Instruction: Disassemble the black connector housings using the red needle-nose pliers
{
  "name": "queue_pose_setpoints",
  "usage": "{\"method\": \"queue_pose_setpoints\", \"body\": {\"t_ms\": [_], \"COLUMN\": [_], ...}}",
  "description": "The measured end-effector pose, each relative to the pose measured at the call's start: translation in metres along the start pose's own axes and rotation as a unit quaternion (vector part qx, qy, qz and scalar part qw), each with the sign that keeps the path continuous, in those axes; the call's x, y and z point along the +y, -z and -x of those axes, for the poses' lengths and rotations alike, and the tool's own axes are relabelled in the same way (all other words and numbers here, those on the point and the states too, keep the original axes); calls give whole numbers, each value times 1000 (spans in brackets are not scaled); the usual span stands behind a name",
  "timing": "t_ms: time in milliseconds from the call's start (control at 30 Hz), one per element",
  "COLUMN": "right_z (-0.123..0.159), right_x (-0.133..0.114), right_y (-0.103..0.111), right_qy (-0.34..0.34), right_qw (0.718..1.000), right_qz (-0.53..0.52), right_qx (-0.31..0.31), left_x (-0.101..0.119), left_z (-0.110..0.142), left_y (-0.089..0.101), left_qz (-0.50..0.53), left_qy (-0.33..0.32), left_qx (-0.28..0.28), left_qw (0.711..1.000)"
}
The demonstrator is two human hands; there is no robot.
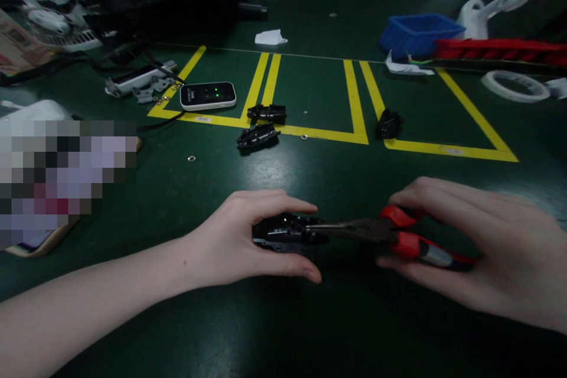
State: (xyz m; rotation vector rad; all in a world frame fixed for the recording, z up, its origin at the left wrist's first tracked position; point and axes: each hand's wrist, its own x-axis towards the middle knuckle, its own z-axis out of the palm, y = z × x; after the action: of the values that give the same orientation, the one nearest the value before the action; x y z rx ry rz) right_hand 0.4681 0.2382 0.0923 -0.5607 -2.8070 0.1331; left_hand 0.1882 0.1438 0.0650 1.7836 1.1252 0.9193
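My left hand (pixel 248 236) grips a black plastic part (pixel 283 231) between thumb and fingers, low over the green table. From the right, my right hand (pixel 482 242) holds red-handled needle-nose pliers (pixel 405 242). The long jaws of the pliers reach left, and their tips meet the right end of the black part. Whether the jaws pinch anything small there I cannot tell. Beyond my hands lie two similar black parts (pixel 258 136), one behind the other, and a third dark piece (pixel 390 124) farther right.
Yellow tape (pixel 319 133) marks bays on the green table (pixel 212 307). A white-edged device (pixel 208 96) with green lights sits behind. Small metal rings (pixel 191 159) lie nearby. At the back right are a blue bin (pixel 419 35), a red strip (pixel 500 50) and a tape roll (pixel 515 86).
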Motion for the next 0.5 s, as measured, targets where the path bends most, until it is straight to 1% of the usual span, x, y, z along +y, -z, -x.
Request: {"method": "queue_pose_setpoints", "body": {"t_ms": [67,167,333,500], "right_z": [1,0,-4,-3], "right_x": [1,3,4,1], "right_y": [0,2,3,2], "right_qy": [1,5,-5,-20], "right_qw": [1000,1000,1000,999], "right_qz": [13,17,-12,-36], "right_qx": [-10,-6,6,19], "left_x": [0,1,3,2], "left_z": [0,0,-1,-1], "left_y": [0,1,4,3], "left_qz": [-3,4,31,34], "left_qy": [0,-2,7,-5], "left_qx": [-8,-9,-2,0], "left_qw": [1000,1000,999,999]}}
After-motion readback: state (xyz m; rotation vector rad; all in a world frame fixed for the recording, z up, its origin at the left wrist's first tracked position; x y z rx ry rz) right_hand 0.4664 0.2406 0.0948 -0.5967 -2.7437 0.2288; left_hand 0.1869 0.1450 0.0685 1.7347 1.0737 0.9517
